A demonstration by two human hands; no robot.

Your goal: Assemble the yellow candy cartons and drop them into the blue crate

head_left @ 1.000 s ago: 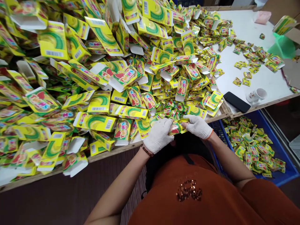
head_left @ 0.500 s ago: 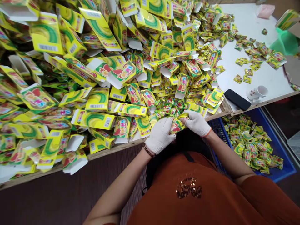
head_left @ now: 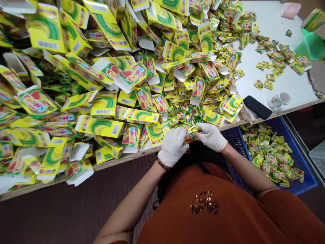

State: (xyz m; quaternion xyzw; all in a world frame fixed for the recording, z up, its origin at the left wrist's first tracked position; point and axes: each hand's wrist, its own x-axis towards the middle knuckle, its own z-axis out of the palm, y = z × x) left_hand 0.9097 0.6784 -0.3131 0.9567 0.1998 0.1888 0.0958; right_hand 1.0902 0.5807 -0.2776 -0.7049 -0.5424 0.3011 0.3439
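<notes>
A small yellow-green box (head_left: 189, 136) with a red melon print is held between both hands at the table's front edge. My left hand (head_left: 174, 145), in a white knit glove, grips its left side. On the other side my right hand (head_left: 211, 137), gloved in white too, pinches the box's top right end. Just beyond the fingers lie small green wrapped candies (head_left: 186, 115). Flat yellow boxes (head_left: 154, 134) lie beside my left hand, and another yellow box (head_left: 214, 117) is just past my right hand.
A large heap of yellow boxes (head_left: 104, 103) covers the table's left and middle. A black phone (head_left: 257, 107) and a white mug (head_left: 279, 100) stand at the right front edge. Below is a blue crate (head_left: 308, 183) of small packets. A green bag (head_left: 308, 45) lies far right.
My right hand has shifted slightly left, its fingers now over the box's upper right end. Both hands still hold the box. The view has moved a little.
</notes>
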